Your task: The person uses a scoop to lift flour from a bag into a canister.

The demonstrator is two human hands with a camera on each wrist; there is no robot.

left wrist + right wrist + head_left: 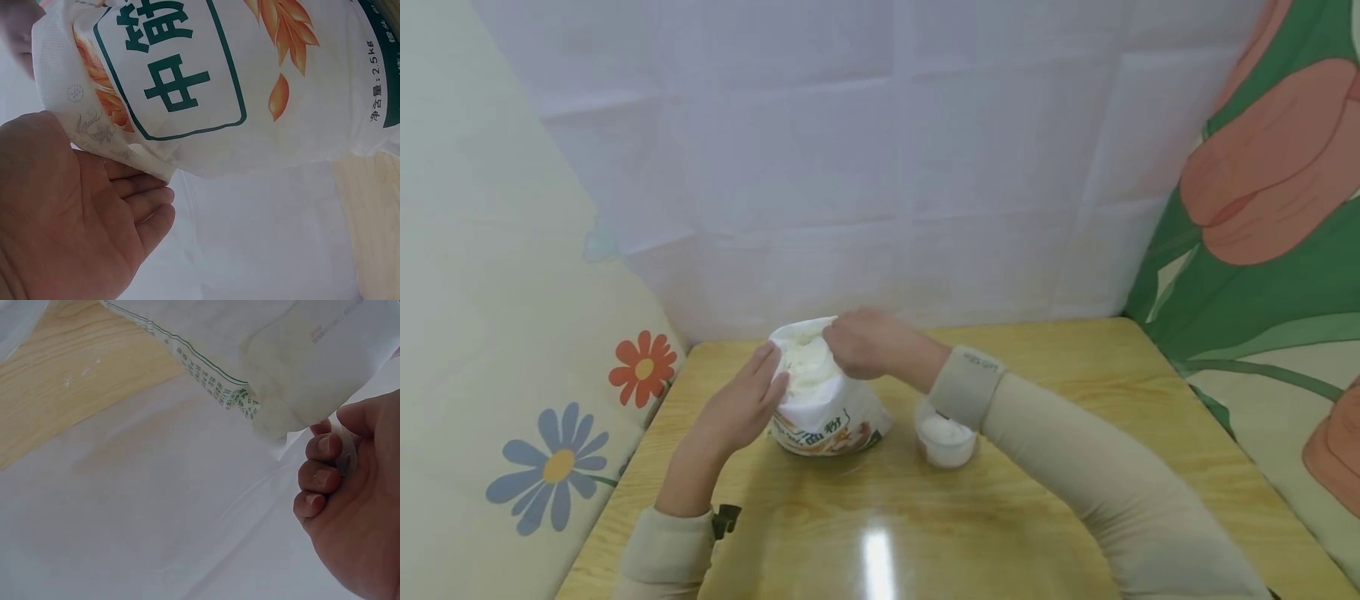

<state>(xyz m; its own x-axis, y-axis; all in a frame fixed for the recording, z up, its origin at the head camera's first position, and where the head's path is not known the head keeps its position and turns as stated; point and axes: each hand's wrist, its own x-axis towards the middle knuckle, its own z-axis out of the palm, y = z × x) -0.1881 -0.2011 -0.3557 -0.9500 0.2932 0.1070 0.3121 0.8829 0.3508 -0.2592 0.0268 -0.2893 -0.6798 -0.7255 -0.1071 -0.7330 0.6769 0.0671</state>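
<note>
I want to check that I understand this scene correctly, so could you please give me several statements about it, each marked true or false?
1. The left hand touches the flour bag. True.
2. The right hand holds nothing. False: its fingers are curled round a white handle.
3. In the head view, the small tub stands to the right of the bag. True.
4. The bag is sealed. False: its top is open.

On the white bag (269, 134), the large green characters 中筋 (177, 83) are being displayed, with 净含量: 2.5kg (375, 81) being shown in small dark print. In the head view, 面粉 (823, 429) is being shown on it. Small green text (199, 372) along its edge and lettering (982, 362) on the right cuff (964, 392) are being blurred beyond reading.
</note>
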